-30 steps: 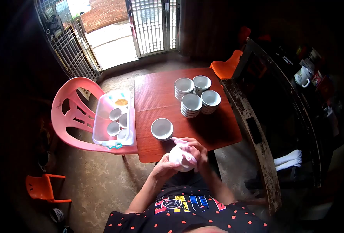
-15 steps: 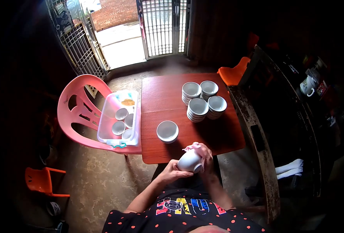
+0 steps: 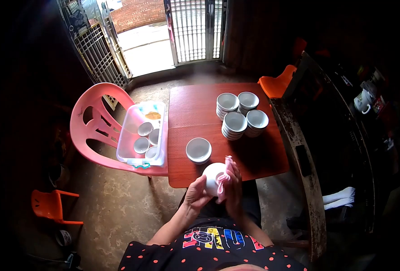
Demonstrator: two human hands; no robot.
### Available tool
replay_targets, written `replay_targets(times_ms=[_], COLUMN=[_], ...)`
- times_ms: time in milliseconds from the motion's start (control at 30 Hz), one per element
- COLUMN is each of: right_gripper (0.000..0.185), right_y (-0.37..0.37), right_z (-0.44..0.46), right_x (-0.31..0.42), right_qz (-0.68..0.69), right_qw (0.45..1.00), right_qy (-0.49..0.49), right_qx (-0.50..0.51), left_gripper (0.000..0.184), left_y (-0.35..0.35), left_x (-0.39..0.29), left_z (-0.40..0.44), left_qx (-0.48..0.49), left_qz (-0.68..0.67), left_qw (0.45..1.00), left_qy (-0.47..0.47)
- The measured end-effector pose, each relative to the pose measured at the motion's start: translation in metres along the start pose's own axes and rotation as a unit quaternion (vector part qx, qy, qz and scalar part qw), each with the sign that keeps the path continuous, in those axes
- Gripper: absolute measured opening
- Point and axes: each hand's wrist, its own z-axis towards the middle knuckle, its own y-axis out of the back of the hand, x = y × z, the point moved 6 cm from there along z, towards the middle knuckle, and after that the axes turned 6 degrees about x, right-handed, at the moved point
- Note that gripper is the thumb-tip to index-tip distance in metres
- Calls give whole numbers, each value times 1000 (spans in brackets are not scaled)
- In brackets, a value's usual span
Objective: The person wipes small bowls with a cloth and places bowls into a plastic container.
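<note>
At the table's near edge, my left hand grips a white bowl by its side, the bowl's base turned toward me. My right hand presses a pink cloth against the bowl's right side and base. Just beyond, a single white bowl or short stack stands upright on the red-brown table. Several stacks of white bowls are grouped farther back on the right.
Left of the table, a pink plastic chair carries a clear plastic bin with several small bowls inside. A worn wooden bench frame runs along the right. An orange stool sits on the floor at left.
The held bowl has turned so its base faces me more, and it has moved up and slightly left. The cloth has shifted from the rim toward the base. The view has shifted slightly.
</note>
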Motion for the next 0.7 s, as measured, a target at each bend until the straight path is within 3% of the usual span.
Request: replay_targets(times_ms=[67, 167, 200, 233, 300, 333, 367, 400, 467, 500, 567, 667, 700], right_gripper=[34, 36, 28, 22, 23, 25, 28, 35, 43, 45, 39, 34, 33], right_y=[-4, 6, 10, 11, 9, 8, 0, 3, -5, -17, -19, 0, 1], right_z=[-14, 22, 36, 41, 43, 33, 20, 22, 2, -17, -3, 7, 16], right_x=[3, 27, 27, 9, -18, -32, -44, -39, -47, -53, -66, -61, -55], right_qz=[-91, -160, -117, -66, 175, 293, 400, 350, 422, 598, 662, 448, 400], right_qw=[993, 967, 966, 959, 942, 916, 855, 902, 878, 722, 686, 810, 856], right_qy=[10, 194, 206, 166, -44, -181, -308, -245, -198, -284, -287, -356, -298], right_qx=[-73, 45, 107, 219, 284, 207, 120, 68, -110, -202, -95, 124, 136], left_gripper=[53, 47, 44, 46, 45, 45, 42, 40, 29, 25, 20, 29, 34], left_y=[6, -11, -15, -9, -11, -22, -21, -25, -24, -17, -23, -22, -7], left_x=[2, 1, 1, 5, 12, 10, 8, 7, 7, 9, 8, 3, 0], left_z=[1, -3, -5, -6, -7, -9, -9, -10, -12, -13, -14, -5, -3], left_qx=[-25, 101, 93, 111, 113, 110, 93, 81, 62, 35, 3, 56, 55], left_qz=[-14, 61, 121, 157, 181, 179, 188, 229, 347, 460, 562, 465, 424], left_qw=[1000, 993, 988, 980, 977, 978, 978, 969, 931, 885, 827, 883, 901], left_qy=[3, 17, 24, 42, -1, 16, -4, -44, -97, -65, -24, 38, 70])
